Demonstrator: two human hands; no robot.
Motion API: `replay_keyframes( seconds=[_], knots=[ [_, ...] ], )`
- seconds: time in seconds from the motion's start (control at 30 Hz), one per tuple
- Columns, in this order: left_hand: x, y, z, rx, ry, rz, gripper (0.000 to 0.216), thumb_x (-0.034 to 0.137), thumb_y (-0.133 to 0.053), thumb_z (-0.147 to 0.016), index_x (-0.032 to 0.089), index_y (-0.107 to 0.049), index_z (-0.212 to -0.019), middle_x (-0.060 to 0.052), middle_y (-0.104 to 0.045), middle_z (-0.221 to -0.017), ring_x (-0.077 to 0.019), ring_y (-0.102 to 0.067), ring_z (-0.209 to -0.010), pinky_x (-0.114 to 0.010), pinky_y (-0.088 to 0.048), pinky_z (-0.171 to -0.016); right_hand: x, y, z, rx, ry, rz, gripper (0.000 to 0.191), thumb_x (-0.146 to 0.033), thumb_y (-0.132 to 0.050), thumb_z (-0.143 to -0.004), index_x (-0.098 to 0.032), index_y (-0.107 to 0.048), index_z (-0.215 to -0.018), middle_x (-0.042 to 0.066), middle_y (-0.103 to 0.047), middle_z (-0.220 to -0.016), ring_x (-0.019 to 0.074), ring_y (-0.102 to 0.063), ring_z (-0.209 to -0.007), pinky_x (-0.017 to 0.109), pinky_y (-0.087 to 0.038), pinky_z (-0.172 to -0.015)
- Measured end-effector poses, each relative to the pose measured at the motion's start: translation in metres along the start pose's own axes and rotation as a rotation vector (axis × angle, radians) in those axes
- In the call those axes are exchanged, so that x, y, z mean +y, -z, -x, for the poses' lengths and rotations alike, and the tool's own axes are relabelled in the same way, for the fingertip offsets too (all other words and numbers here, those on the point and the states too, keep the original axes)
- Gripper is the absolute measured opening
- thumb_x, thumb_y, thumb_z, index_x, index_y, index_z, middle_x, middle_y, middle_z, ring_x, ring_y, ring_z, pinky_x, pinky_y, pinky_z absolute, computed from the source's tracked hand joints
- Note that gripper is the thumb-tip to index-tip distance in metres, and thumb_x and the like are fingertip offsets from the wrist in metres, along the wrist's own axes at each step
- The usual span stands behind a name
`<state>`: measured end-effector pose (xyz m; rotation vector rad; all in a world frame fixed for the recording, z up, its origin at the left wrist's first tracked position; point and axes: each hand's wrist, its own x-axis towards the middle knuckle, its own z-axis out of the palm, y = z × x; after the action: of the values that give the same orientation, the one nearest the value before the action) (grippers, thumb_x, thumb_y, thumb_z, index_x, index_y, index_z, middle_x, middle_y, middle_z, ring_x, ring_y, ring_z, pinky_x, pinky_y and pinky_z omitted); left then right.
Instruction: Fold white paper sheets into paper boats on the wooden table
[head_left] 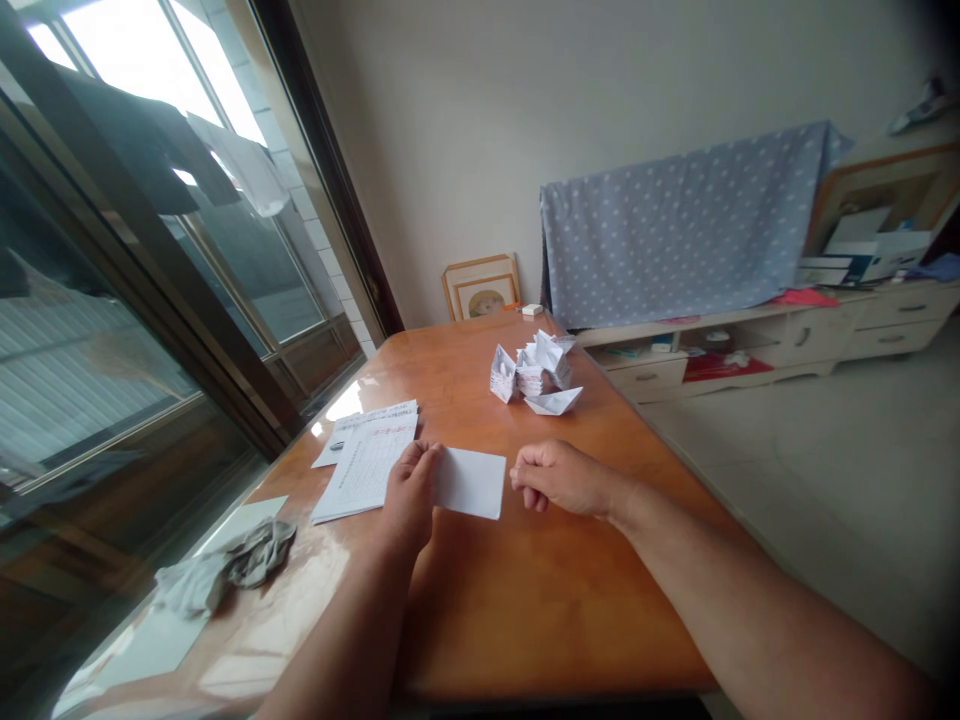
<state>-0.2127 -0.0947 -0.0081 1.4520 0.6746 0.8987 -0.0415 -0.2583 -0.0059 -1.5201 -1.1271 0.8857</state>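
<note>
My left hand (412,488) pinches the left end of a folded white sheet of paper (471,483), held up over the wooden table (555,600). Just past the paper's right edge is my right hand (559,475), its fingers curled together and apart from the sheet; whether anything small is in them I cannot make out. Farther up the table several folded paper boats (529,372) sit in a cluster, with one boat (555,402) nearest to me. Left of my left hand lies a stack of printed sheets (360,470).
A crumpled grey cloth (259,553) rests on a pale sheet at the table's left edge. A small white box (532,310) stands at the far end. Beyond the right edge is a low cabinet (810,335) with a dotted blue cloth (675,230). Glass doors (187,250) are at left.
</note>
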Motion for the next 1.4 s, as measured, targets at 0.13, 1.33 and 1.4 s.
replay_keyframes(
  seconds=[0.13, 1.33, 1.4],
  knots=[
    [-0.002, 0.015, -0.011, 0.118, 0.004, -0.003, 0.028, 0.043, -0.072, -0.076, 0.019, -0.058, -0.078, 0.005, -0.052, -0.065, -0.0091, -0.044, -0.055, -0.021, -0.031, -0.051, -0.003, 0.008, 0.001, 0.059, -0.014, -0.122, 0.02, -0.032, -0.058, -0.086, -0.016, -0.064, -0.076, 0.004, -0.07, -0.066, 0.013, -0.062, -0.056, 0.024, -0.045, -0.055],
    [0.0, -0.019, 0.018, -0.245, 0.131, 0.052, 0.02, 0.038, -0.069, -0.079, 0.019, -0.062, -0.077, 0.002, -0.058, -0.065, -0.0119, -0.051, -0.054, -0.023, -0.037, -0.051, 0.0, -0.016, 0.002, -0.085, -0.019, -0.197, 0.036, -0.052, -0.066, -0.087, -0.017, -0.06, -0.082, -0.002, -0.059, -0.071, 0.0119, -0.05, -0.062, 0.025, -0.037, -0.059],
    [0.0, -0.016, 0.014, -0.188, 0.099, 0.064, 0.019, 0.036, -0.069, -0.079, 0.018, -0.063, -0.075, 0.001, -0.059, -0.066, -0.0114, -0.05, -0.056, -0.023, -0.037, -0.053, 0.0, -0.014, 0.002, -0.085, -0.024, -0.187, 0.036, -0.051, -0.067, -0.087, -0.016, -0.06, -0.081, -0.002, -0.059, -0.071, 0.0116, -0.05, -0.062, 0.024, -0.036, -0.059]
  ],
)
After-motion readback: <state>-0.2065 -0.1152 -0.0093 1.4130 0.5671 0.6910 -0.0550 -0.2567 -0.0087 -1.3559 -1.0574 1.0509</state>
